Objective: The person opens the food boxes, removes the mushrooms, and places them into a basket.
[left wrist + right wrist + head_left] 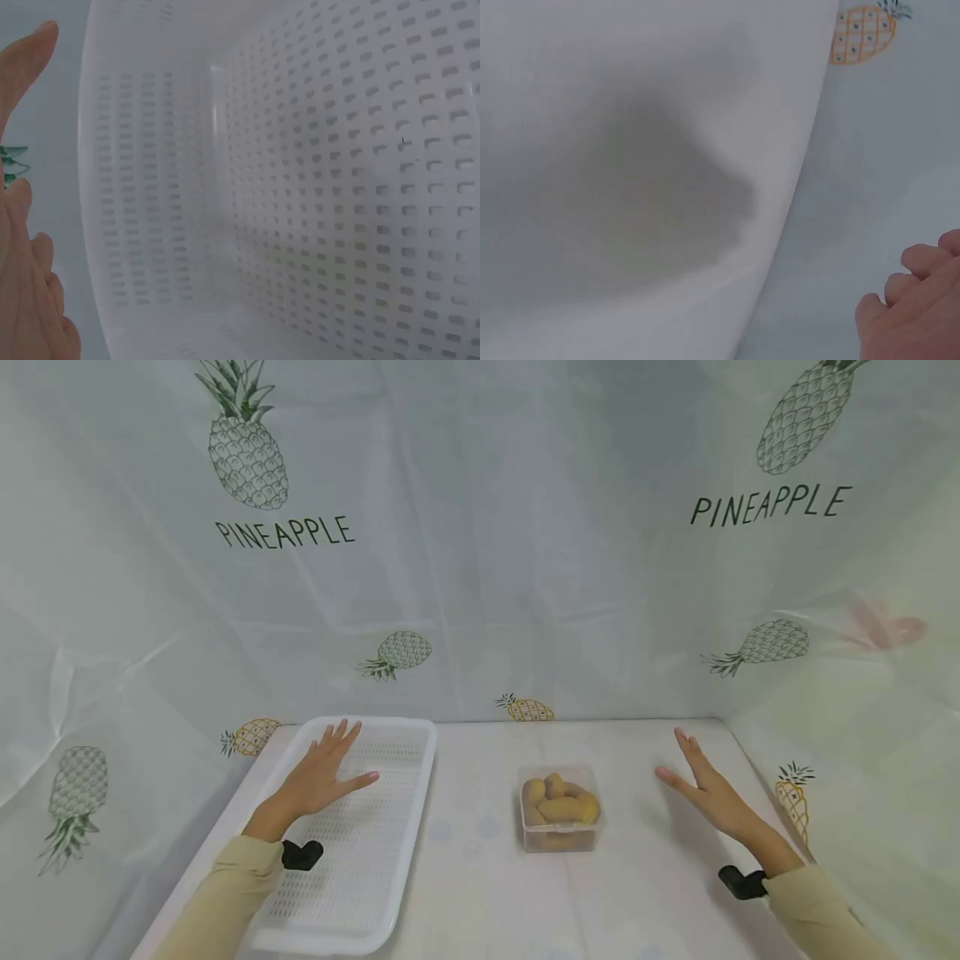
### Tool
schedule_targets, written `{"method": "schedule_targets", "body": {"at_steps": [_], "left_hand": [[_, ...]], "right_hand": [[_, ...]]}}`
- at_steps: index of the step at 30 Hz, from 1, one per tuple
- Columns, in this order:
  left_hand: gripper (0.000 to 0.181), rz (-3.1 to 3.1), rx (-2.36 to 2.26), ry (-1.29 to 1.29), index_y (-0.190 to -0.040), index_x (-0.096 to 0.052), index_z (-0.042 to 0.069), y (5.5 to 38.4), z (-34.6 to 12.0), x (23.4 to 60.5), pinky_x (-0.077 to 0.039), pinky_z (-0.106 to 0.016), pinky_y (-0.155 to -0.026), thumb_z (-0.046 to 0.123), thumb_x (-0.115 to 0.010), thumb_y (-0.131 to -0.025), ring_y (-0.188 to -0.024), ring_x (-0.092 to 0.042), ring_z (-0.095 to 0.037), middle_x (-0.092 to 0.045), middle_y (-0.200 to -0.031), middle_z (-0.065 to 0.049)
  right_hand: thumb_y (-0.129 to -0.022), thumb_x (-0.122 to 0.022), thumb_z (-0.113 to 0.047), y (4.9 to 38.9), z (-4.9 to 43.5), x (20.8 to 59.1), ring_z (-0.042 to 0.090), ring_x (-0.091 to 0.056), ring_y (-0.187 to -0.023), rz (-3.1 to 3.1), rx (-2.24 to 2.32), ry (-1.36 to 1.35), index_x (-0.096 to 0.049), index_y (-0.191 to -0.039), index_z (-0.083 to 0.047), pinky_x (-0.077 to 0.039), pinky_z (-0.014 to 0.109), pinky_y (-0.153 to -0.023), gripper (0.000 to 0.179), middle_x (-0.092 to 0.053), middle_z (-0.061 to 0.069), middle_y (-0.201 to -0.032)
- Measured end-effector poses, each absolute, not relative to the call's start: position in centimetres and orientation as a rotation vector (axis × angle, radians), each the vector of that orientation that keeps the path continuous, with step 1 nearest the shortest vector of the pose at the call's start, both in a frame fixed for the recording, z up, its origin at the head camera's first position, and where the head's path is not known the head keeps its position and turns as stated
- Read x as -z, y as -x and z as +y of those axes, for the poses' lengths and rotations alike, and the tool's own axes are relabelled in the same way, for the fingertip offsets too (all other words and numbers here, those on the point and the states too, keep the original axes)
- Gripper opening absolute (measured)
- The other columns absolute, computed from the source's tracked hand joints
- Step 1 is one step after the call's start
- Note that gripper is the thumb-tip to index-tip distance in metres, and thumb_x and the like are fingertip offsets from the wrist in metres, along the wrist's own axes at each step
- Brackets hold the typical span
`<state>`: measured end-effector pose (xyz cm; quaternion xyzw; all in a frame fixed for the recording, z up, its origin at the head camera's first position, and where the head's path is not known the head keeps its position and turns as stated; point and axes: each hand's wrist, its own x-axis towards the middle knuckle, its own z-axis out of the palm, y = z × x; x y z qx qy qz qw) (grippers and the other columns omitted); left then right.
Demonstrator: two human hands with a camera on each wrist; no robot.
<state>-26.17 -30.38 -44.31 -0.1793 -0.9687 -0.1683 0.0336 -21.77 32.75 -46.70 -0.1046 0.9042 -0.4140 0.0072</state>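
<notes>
My left hand (318,777) hovers over a white perforated plastic basket (341,935), fingers straight and thumb spread, holding nothing. In the left wrist view the basket (217,150) fills most of the picture, and the hand (30,277) shows at the left edge. On the right side of the table, my right hand (712,797) is held in the air with its fingers extended, touching nothing. Between the hands stands a clear plastic box (558,842) holding several yellowish-brown, potato-like pieces (561,810). The right wrist view shows the right hand (919,307) and a shadow on the cloth.
A white cloth covers the table (480,893). Behind it and at both sides hangs a pale curtain (525,568) printed with pineapples. Black straps (302,856) sit at both wrists. Something pinkish-red (885,625) shows faintly through the curtain at the right.
</notes>
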Motion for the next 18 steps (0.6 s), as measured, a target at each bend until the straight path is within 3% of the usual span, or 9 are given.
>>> {"method": "schedule_targets", "body": {"at_steps": [4, 9, 15, 18], "left_hand": [[0.101, -2.974, 0.49, 0.601, -0.161, -0.013, 0.011, 26.1, -29.1, 43.4, -0.006, -0.067, -0.114, 0.065, -0.06, -0.09, -0.148, -0.004, -0.047, -0.008, -0.163, -0.023], [0.099, -2.955, 0.479, 0.681, -0.161, -0.014, 0.014, 26.1, -27.3, 42.3, -0.007, -0.066, -0.115, 0.066, -0.059, -0.09, -0.149, -0.004, -0.043, -0.007, -0.164, -0.019], [0.098, -2.946, 0.495, 0.788, -0.162, -0.011, 0.02, 25.9, -24.8, 41.0, -0.007, -0.062, -0.117, 0.066, -0.059, -0.09, -0.151, 0.001, -0.035, 0.0, -0.166, -0.009], [0.098, -2.92, 0.508, 0.855, -0.162, -0.011, 0.02, 25.7, -23.3, 40.4, -0.008, -0.061, -0.117, 0.066, -0.059, -0.09, -0.151, 0.001, -0.034, 0.001, -0.166, -0.008]], "right_hand": [[-0.105, -0.052, -0.035, 21.3, 31.6, 46.8, 0.052, 0.004, -0.145, 2.818, 1.313, 0.374, 0.007, -0.16, -0.024, -0.01, 0.079, -0.103, 0.081, 0.012, 0.021, -0.163], [-0.105, -0.053, -0.028, 20.6, 30.0, 47.5, 0.049, 0.0, -0.147, 2.785, 1.383, 0.456, -0.001, -0.161, -0.015, -0.01, 0.077, -0.105, 0.078, 0.0, 0.021, -0.164], [-0.103, -0.056, -0.024, 20.0, 28.2, 48.3, 0.05, -0.005, -0.146, 2.683, 1.46, 0.521, -0.004, -0.162, -0.019, -0.012, 0.078, -0.104, 0.079, -0.005, 0.019, -0.165], [-0.1, -0.062, -0.023, 19.9, 27.3, 48.8, 0.05, -0.01, -0.146, 2.655, 1.471, 0.551, -0.004, -0.162, -0.02, -0.016, 0.072, -0.108, 0.085, -0.007, 0.018, -0.165]]}}
